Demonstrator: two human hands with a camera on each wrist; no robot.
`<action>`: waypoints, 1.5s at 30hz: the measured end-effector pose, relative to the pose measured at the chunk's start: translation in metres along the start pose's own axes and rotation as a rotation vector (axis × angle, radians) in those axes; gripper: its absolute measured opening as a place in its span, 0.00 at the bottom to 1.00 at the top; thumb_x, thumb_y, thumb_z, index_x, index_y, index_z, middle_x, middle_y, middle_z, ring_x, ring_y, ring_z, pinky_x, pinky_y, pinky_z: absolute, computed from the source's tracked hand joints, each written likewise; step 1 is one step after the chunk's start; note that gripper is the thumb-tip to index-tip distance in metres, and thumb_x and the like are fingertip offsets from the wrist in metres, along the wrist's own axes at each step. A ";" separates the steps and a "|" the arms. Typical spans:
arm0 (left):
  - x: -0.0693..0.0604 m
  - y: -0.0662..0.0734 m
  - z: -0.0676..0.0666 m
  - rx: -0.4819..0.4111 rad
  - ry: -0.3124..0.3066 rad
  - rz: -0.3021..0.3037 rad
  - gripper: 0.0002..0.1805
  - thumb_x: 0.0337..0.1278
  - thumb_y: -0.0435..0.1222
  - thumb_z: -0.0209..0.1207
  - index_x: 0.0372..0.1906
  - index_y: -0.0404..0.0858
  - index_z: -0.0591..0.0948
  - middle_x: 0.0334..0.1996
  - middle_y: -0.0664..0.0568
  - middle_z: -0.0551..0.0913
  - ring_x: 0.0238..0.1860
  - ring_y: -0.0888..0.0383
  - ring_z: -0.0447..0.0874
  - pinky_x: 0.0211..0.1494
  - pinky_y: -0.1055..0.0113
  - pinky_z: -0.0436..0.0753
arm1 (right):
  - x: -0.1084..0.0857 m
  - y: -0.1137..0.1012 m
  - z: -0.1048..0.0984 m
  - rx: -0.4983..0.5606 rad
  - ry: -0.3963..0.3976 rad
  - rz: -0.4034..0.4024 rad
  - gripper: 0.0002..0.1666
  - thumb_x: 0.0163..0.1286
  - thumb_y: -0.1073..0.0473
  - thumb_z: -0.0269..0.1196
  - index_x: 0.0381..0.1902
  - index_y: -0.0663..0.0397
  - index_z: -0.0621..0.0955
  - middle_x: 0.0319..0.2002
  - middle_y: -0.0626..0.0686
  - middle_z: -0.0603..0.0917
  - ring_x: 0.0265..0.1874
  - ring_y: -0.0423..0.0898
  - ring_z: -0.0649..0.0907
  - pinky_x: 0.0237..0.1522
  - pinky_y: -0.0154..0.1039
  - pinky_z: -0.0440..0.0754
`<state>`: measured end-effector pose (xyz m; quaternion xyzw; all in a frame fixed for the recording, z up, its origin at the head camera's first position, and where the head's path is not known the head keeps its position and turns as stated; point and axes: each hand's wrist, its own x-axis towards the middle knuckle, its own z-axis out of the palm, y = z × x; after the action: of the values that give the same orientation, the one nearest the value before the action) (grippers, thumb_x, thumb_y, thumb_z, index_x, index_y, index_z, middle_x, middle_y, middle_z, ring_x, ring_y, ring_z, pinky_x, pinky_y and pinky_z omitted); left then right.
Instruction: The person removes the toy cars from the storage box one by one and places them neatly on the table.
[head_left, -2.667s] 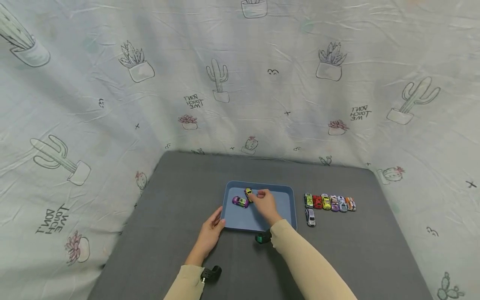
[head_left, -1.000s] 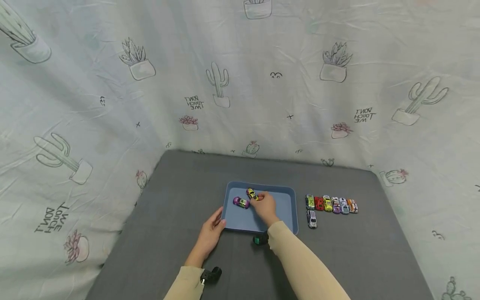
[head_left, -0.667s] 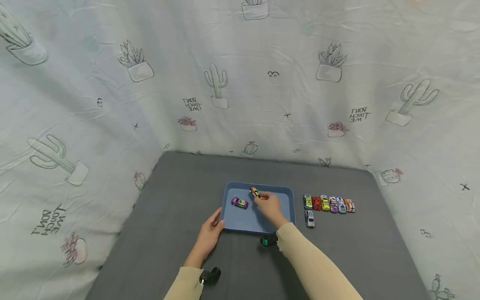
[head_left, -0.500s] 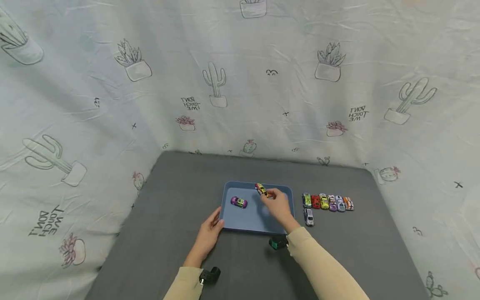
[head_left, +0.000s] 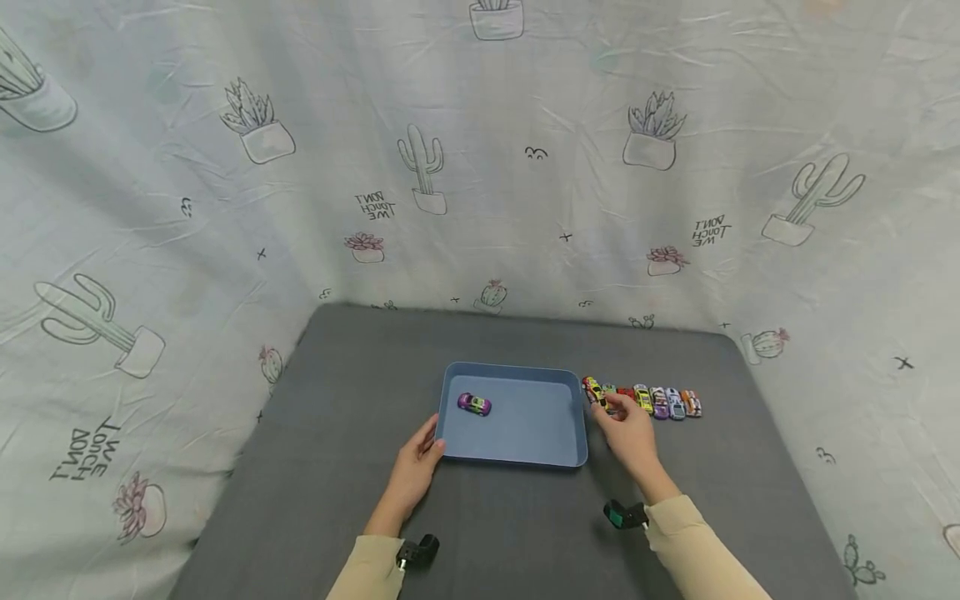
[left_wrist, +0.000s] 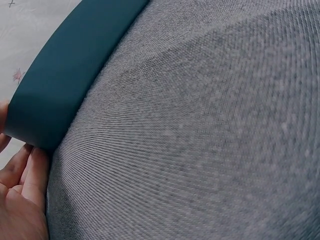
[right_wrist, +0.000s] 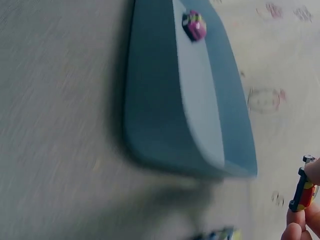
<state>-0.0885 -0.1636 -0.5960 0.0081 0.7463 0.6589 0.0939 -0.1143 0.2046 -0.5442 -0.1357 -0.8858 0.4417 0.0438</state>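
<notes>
My right hand (head_left: 630,429) pinches a yellow, red and black toy car (head_left: 594,390) between thumb and fingers, just beyond the right side of a blue tray (head_left: 517,457). In the right wrist view that toy car (right_wrist: 303,192) is held in the air at the right edge. A purple and green toy car (head_left: 474,404) stands inside the tray at the left. At the tray's front left corner my left hand (head_left: 412,475) holds on, its thumb and fingers around the corner. The left wrist view shows those fingers against the tray wall (left_wrist: 65,75).
To the right of the tray is a row of several toy cars (head_left: 660,402) on the grey table (head_left: 510,533). The right hand partly covers the row's left end and hides the silver car in front of it. A patterned curtain (head_left: 480,167) surrounds the table.
The right hand has lifted the yellow and red toy car out of the tray and carried it right, past the tray's rim. The left hand stays at the corner.
</notes>
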 end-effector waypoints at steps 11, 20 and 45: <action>0.012 -0.029 0.004 0.026 0.054 0.023 0.30 0.70 0.42 0.54 0.73 0.48 0.63 0.70 0.44 0.64 0.70 0.45 0.60 0.68 0.49 0.66 | -0.002 0.042 -0.026 -0.009 0.066 0.056 0.32 0.69 0.43 0.61 0.58 0.62 0.77 0.51 0.61 0.79 0.42 0.50 0.76 0.34 0.37 0.75; 0.014 -0.031 0.004 0.024 0.060 0.010 0.30 0.70 0.42 0.54 0.74 0.50 0.63 0.70 0.45 0.65 0.70 0.47 0.61 0.68 0.49 0.65 | -0.003 0.055 -0.026 -0.030 0.104 0.072 0.29 0.69 0.47 0.62 0.57 0.63 0.78 0.48 0.62 0.82 0.41 0.51 0.78 0.37 0.37 0.75; 0.004 -0.001 0.002 0.001 -0.005 0.002 0.30 0.72 0.34 0.52 0.75 0.38 0.59 0.70 0.37 0.61 0.69 0.42 0.60 0.67 0.48 0.66 | -0.007 0.098 -0.018 0.016 0.081 0.177 0.32 0.67 0.43 0.63 0.56 0.65 0.76 0.49 0.63 0.79 0.47 0.53 0.76 0.43 0.42 0.74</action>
<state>-0.0915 -0.1612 -0.5980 0.0108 0.7462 0.6588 0.0951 -0.0846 0.2727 -0.6104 -0.2310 -0.8642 0.4450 0.0414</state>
